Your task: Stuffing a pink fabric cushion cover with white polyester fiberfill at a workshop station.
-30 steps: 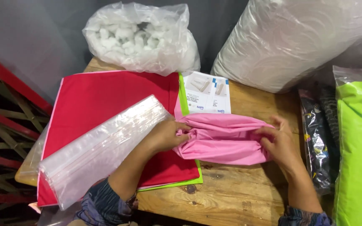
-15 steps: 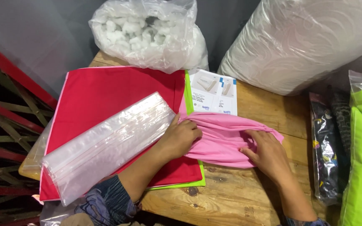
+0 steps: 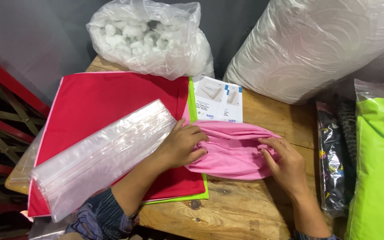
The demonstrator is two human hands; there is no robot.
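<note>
Both hands (image 3: 234,153) grip a bunched pink cloth (image 3: 232,151).

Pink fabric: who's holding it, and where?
Both hands. Left hand grips the pink fabric at its left end; right hand pinches its right edge. It rests on the wooden table.

two hands are showing: one left hand (image 3: 181,146) and one right hand (image 3: 285,164), both lying on one pink cloth (image 3: 232,151). one red cloth (image 3: 107,106) is lying flat over one lime-green sheet (image 3: 192,100). one stack of clear plastic bags (image 3: 98,155) is sitting on the red one. one printed card (image 3: 218,100) is lying on one wooden table (image 3: 245,213). one clear bag of white stuffing (image 3: 150,38), one large white wrapped bundle (image 3: 316,44), one bagged lime-green cloth (image 3: 378,169) and one dark patterned packet (image 3: 332,155) are standing around.
</note>
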